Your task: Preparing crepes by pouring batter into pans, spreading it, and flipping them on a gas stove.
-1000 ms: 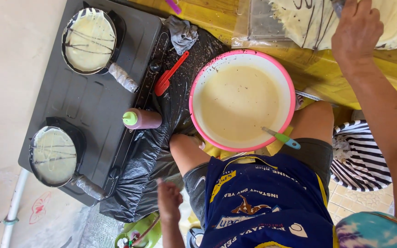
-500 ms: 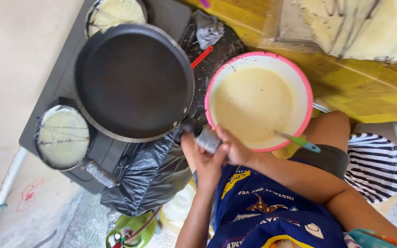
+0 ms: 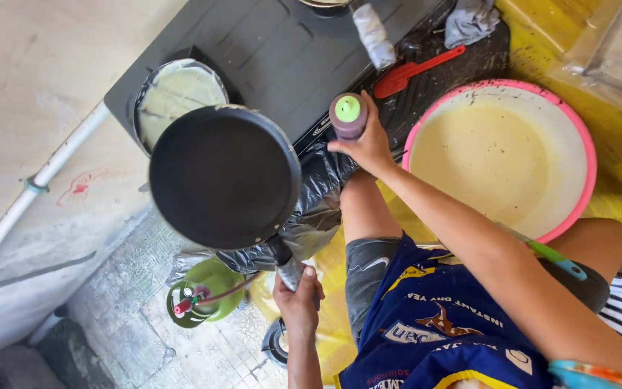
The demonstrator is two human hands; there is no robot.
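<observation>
Pan (image 3: 224,176), black and round, is in your left hand (image 3: 298,301): the hand is clenched around the wrapped handle at the pan's lower edge, and you hold the pan in the air over the near side of the dark stove (image 3: 282,57), level, with its empty inside facing up. It covers part of the smaller pan (image 3: 178,94) that sits on the stove behind it and has pale batter spread in it.

Your right hand (image 3: 365,144) is closed around a brownish squeeze bottle (image 3: 348,115) with a green cap. The bottle stands upright at the front edge of the stove, just beside the pan's right side but apart from it.

To the right of that hand is 1 big basin (image 3: 577,137) with a pink rim, filled with yellowish batter. It rests on a yellow sheet (image 3: 541,43) next to your knee. A ladle handle (image 3: 556,258), green with a blue end, comes out near the basin's lower rim.

A red spatula (image 3: 415,70) lies on black plastic (image 3: 318,209) beside the stove, between the bottle and a grey cloth (image 3: 473,20). A second wrapped handle (image 3: 372,32) points down from the top edge.

On the floor below the raised pan stands a small green gas cylinder (image 3: 206,294) with a red valve. A white pipe (image 3: 34,187) runs along the pale wall at the left.
</observation>
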